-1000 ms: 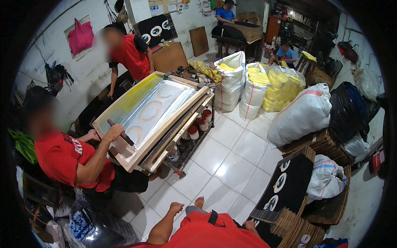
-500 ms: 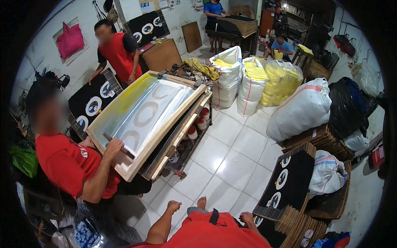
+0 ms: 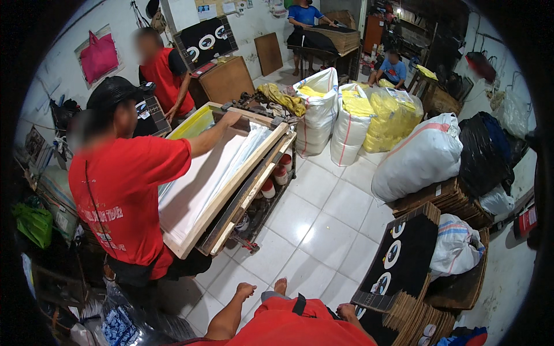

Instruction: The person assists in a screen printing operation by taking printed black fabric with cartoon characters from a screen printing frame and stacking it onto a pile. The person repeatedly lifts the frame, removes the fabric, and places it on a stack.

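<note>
My left hand [image 3: 246, 289] hangs above the tiled floor in a loose fist, with nothing visible in it. My right hand [image 3: 347, 312], its fingers curled, is close to the near edge of a stack of brown boards [image 3: 412, 317]. On the top board lies black fabric [image 3: 401, 245] with a row of white rounded prints. To my left, a co-worker in a red shirt [image 3: 130, 196] leans over a wooden-framed printing screen [image 3: 202, 222]. That person's outstretched hand [image 3: 229, 119] grips a dark squeegee at the screen's far end.
The screen rests on a wheeled rack [image 3: 262, 213] holding red-and-white pots. White sacks [image 3: 316, 115] and a yellow-filled plastic bag [image 3: 392, 118] stand ahead. A bulging white sack [image 3: 418, 155] lies on boards at right. Another red-shirted person [image 3: 167, 72] stands across the screen; two people in blue are farther back.
The co-worker has leaned forward and pushed the squeegee from the screen's near end to its far end. A pale layer now covers the screen's pattern. My hands have barely moved.
</note>
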Available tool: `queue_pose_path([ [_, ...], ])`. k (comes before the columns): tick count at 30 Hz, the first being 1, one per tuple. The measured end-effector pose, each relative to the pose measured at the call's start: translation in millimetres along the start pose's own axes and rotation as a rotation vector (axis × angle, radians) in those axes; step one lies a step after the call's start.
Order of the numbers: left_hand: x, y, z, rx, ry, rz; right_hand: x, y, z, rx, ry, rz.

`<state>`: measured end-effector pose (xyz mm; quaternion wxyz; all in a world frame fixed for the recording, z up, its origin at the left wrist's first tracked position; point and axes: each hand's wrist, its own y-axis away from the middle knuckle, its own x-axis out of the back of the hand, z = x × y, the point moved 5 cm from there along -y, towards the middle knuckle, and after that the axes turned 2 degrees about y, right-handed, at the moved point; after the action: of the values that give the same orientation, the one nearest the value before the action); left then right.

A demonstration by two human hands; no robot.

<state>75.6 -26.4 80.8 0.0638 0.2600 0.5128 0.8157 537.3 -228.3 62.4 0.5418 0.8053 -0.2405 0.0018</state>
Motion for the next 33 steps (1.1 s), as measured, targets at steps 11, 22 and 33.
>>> queue_pose_path([
  [11,31,2,5,0.016,0.21,0.085,11,15,-32,0.51,0.689,-0.065],
  [22,143,-26,34,-0.132,0.852,0.676,-53,5,-95,0.201,0.22,-0.177],
  [33,209,-6,82,-0.048,1.35,0.539,-397,71,-344,0.584,0.161,-0.71],
])
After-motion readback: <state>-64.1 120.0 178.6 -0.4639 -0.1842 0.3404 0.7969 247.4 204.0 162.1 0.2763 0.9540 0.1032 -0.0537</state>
